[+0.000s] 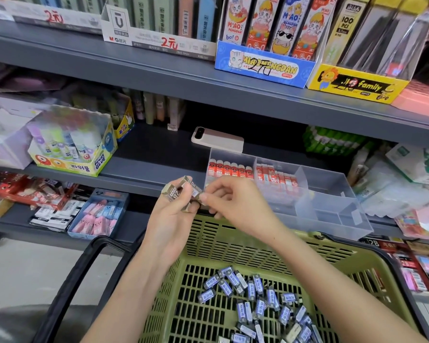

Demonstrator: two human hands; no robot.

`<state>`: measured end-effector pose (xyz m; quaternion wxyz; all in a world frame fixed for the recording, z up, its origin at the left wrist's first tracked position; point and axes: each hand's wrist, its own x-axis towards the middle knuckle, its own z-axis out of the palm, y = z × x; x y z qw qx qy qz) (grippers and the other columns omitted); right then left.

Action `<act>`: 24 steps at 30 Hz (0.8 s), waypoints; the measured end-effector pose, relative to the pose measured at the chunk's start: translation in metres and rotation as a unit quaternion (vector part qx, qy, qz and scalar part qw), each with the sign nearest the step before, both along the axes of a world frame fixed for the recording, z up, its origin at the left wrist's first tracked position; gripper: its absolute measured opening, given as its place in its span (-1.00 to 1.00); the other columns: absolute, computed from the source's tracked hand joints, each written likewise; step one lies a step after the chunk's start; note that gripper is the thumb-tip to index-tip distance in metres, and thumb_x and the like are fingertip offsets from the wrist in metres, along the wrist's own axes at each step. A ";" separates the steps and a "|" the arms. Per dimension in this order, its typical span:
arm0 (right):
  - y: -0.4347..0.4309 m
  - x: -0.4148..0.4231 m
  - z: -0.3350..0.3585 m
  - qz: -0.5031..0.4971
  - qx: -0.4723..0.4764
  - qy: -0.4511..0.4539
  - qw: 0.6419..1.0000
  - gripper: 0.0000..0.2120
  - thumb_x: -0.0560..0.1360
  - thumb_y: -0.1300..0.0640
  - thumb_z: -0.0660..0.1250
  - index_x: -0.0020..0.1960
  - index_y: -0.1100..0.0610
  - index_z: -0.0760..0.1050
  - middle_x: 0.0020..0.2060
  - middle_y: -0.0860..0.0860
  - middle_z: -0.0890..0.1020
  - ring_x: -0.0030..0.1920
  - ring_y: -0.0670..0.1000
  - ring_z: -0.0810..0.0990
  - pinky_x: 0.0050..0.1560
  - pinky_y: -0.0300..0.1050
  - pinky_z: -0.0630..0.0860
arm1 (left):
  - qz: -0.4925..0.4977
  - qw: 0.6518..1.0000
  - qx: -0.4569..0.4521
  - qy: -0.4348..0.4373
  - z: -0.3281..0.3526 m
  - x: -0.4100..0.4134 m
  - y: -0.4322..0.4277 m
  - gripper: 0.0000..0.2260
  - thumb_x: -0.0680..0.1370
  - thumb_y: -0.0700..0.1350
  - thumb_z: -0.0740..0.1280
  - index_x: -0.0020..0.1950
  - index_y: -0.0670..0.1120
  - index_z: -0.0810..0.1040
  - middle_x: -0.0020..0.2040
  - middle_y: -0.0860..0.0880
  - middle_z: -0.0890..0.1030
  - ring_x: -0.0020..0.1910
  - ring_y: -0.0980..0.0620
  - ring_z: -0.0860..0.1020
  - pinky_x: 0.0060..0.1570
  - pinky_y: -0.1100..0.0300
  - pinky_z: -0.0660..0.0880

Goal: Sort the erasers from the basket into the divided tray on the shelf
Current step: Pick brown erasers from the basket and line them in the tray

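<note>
Basket (pixel 245 246) of erasers (pixel 258 300) sits before the divided tray (pixel 330 191), phone (pixel 217 139) behind it.

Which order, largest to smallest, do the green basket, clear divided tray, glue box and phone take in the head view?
1. green basket (nearest, so enlarged)
2. clear divided tray
3. glue box
4. phone

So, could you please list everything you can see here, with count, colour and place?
basket: one, green, below the shelf
loose erasers: many, blue-sleeved, in the basket
divided tray: one, clear, on the shelf
tray erasers: two rows, red-white, left two compartments
pale device: one, off-white, behind the tray
glue box: one, yellow-blue, shelf left
held erasers: few, brownish, above the basket
left hand: one, grips held erasers
right hand: one, pinches a held eraser
</note>
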<state>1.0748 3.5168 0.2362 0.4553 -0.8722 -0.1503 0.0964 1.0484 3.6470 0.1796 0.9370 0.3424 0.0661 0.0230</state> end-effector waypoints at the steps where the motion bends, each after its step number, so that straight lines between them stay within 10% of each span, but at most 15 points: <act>1: -0.002 0.000 0.001 -0.021 0.045 0.027 0.998 -0.94 0.44 0.13 0.43 -0.15 0.08 0.55 -0.29 0.02 0.62 -0.36 -0.10 0.58 -0.31 -0.24 0.58 | -0.002 1.000 0.006 -0.009 0.000 0.000 0.000 -0.85 0.44 -0.19 0.34 -0.01 -0.12 0.50 -0.20 -0.01 0.57 -0.23 0.11 0.52 -0.16 0.27 0.49; 11: -0.041 0.011 0.002 -0.163 0.447 0.377 0.795 -0.83 0.36 0.47 0.28 -0.09 0.31 0.53 -0.35 0.14 0.65 -0.40 -0.01 0.62 -0.38 -0.25 0.57 | -0.085 0.971 0.206 -0.088 -0.002 -0.007 -0.011 -0.69 0.31 -0.10 0.53 0.02 0.06 0.62 -0.13 0.01 0.60 -0.13 0.11 0.56 -0.07 0.30 0.50; 17: -0.085 0.047 0.019 -0.160 0.155 0.105 0.969 -0.81 0.40 0.48 0.33 -0.16 0.23 0.57 -0.35 0.11 0.61 -0.36 0.01 0.55 -0.33 -0.26 0.55 | -0.066 0.997 0.017 -0.033 -0.003 -0.003 -0.008 -0.66 0.44 -0.02 0.33 0.16 -0.14 0.51 -0.24 -0.05 0.51 -0.23 0.06 0.47 -0.22 0.23 0.46; 24: -0.061 0.065 0.007 -0.049 -0.109 0.073 0.990 -0.89 0.38 0.44 0.36 -0.13 0.31 0.61 -0.36 0.16 0.63 -0.40 0.04 0.60 -0.24 -0.18 0.60 | -0.038 0.997 -0.068 -0.024 0.003 -0.003 -0.005 -0.51 0.46 -0.05 0.22 0.32 -0.28 0.39 -0.22 -0.06 0.48 -0.20 0.03 0.43 -0.14 0.14 0.33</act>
